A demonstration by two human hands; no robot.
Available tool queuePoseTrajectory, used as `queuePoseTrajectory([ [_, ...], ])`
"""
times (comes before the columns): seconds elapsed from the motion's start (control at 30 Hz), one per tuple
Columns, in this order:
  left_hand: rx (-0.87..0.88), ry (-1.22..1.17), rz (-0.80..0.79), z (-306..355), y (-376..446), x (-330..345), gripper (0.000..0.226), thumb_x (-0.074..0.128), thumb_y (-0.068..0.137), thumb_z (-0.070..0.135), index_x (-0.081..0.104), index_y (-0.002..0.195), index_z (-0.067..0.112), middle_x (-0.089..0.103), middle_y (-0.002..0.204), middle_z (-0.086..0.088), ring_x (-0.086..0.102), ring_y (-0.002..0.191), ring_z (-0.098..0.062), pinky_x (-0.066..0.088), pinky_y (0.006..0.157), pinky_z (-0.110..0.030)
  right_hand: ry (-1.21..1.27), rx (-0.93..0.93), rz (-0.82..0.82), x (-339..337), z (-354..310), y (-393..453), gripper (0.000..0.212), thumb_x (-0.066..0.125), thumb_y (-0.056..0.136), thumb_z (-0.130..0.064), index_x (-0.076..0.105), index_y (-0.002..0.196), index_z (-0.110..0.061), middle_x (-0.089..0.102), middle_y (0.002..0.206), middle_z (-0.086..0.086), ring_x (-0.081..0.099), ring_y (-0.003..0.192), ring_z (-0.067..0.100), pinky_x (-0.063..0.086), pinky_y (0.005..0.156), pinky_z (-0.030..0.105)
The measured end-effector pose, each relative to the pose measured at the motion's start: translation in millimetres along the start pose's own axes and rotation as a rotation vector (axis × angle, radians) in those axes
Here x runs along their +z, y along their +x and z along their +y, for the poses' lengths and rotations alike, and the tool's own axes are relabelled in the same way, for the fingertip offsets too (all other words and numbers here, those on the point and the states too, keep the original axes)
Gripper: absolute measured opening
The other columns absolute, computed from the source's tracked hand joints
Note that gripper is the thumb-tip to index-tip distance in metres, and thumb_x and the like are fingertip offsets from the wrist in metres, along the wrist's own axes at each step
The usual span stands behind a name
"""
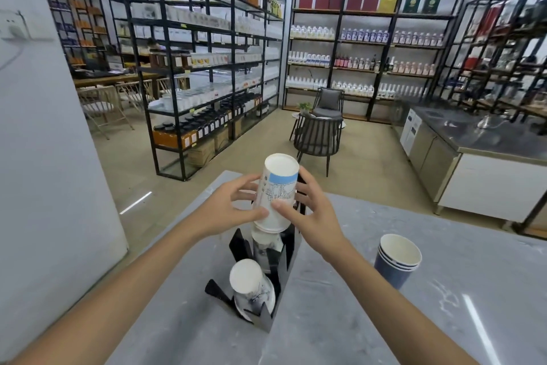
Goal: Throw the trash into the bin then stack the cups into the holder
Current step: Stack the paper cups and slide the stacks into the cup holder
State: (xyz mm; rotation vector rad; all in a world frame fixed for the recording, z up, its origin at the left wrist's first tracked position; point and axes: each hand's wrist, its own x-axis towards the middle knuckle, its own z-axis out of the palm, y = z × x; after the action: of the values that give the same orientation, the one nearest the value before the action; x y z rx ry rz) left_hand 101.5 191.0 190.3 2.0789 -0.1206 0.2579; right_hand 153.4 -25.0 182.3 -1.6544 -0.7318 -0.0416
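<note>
Head view – both hands' grip point(273, 210) closed, white cup point(278, 190)

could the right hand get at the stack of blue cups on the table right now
Probably yes, once it lets go. The right hand and left hand are both holding the white cup over the black holder. The blue cups stand just to its right with bare table between.

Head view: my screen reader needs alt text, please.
Both hands, left hand and right hand, hold an upside-down white paper cup over a black cup holder on a grey table; stacked blue cups stand to its right.
</note>
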Motion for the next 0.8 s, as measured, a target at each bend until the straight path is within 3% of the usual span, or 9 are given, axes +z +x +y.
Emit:
queuePoseTrajectory([
  [0.07, 0.008, -0.022, 0.000, -8.8, -1.9, -5.1, 0.081, 0.086, 0.071, 0.051, 0.048, 0.142, 0.045, 0.063, 0.132, 0.016, 0.065, 0.117, -0.002, 0.061, 0.089, -0.032, -0.032, -0.012, -0.008, 7.8, 0.7, 0.1, 0.074, 0.081, 0.083, -0.046, 0.037, 0.136, -0.071, 0.063, 0.128, -0.033, 0.059, 0.117, -0.014, 0.050, 0.082, 0.003],
  [0.17, -0.003, -0.073, -0.005, -22.9, -6.5, -8.4, 0.081, 0.088, 0.064, 0.055, 0.051, 0.136, 0.048, 0.064, 0.130, 0.017, 0.067, 0.113, -0.002, 0.061, 0.082, -0.024, -0.099, -0.042, -0.045, 17.0, 5.4, -4.2, 0.075, 0.079, 0.082, -0.053, 0.037, 0.144, -0.062, 0.061, 0.131, -0.034, 0.058, 0.121, -0.010, 0.051, 0.089, 0.007],
  [0.27, -0.021, -0.082, -0.040, -32.5, -7.8, -3.5, 0.075, 0.091, 0.068, 0.044, 0.051, 0.132, 0.051, 0.064, 0.130, 0.018, 0.067, 0.116, -0.005, 0.062, 0.087, -0.029, -0.129, -0.047, -0.068, 20.9, 14.8, -8.0, 0.076, 0.081, 0.083, -0.046, 0.041, 0.147, -0.051, 0.061, 0.135, -0.030, 0.059, 0.125, -0.002, 0.056, 0.099, 0.028],
  [0.37, -0.012, -0.074, -0.064, -37.4, -7.6, 2.9, 0.075, 0.090, 0.072, 0.041, 0.049, 0.134, 0.050, 0.062, 0.134, 0.017, 0.065, 0.120, -0.007, 0.060, 0.096, -0.037, -0.147, -0.089, -0.079, 21.4, 22.5, -9.7, 0.072, 0.082, 0.085, -0.040, 0.044, 0.147, -0.043, 0.062, 0.138, -0.022, 0.059, 0.129, 0.005, 0.061, 0.095, 0.042],
  [0.53, 0.025, -0.189, -0.234, -42.7, -12.8, 5.2, 0.065, 0.070, 0.086, 0.044, 0.045, 0.146, 0.039, 0.057, 0.144, 0.011, 0.055, 0.133, -0.013, 0.050, 0.106, -0.042, -0.187, -0.082, -0.121, 21.9, 38.4, -18.0, 0.070, 0.081, 0.087, -0.029, 0.044, 0.146, -0.040, 0.057, 0.144, -0.020, 0.057, 0.134, 0.010, 0.056, 0.094, 0.034],
  [0.67, -0.143, -0.205, -0.289, -39.2, -17.3, 8.5, 0.046, 0.043, 0.085, 0.074, 0.050, 0.130, 0.064, 0.060, 0.131, 0.034, 0.056, 0.122, 0.011, 0.038, 0.096, -0.029, -0.112, 0.076, -0.169, 21.7, 52.7, -26.4, 0.070, 0.078, 0.088, -0.025, 0.040, 0.144, -0.043, 0.064, 0.135, -0.019, 0.058, 0.130, 0.004, 0.051, 0.095, 0.028],
  [0.73, -0.150, -0.173, -0.247, -40.4, -14.1, 12.2, 0.035, 0.043, 0.093, 0.065, 0.057, 0.125, 0.061, 0.065, 0.126, 0.033, 0.057, 0.118, 0.013, 0.040, 0.096, -0.024, -0.068, 0.115, -0.172, 22.0, 53.8, -28.8, 0.062, 0.075, 0.089, -0.037, 0.042, 0.141, -0.044, 0.064, 0.134, -0.020, 0.058, 0.129, 0.002, 0.052, 0.097, 0.027],
  [0.8, -0.125, -0.150, -0.204, -42.6, -10.7, 17.2, 0.030, 0.049, 0.102, 0.043, 0.063, 0.129, 0.043, 0.069, 0.127, 0.020, 0.061, 0.120, 0.004, 0.046, 0.105, -0.031, -0.048, 0.133, -0.160, 23.2, 53.6, -30.2, 0.052, 0.070, 0.091, -0.047, 0.047, 0.138, -0.042, 0.065, 0.132, -0.020, 0.059, 0.127, 0.003, 0.054, 0.100, 0.030],
])
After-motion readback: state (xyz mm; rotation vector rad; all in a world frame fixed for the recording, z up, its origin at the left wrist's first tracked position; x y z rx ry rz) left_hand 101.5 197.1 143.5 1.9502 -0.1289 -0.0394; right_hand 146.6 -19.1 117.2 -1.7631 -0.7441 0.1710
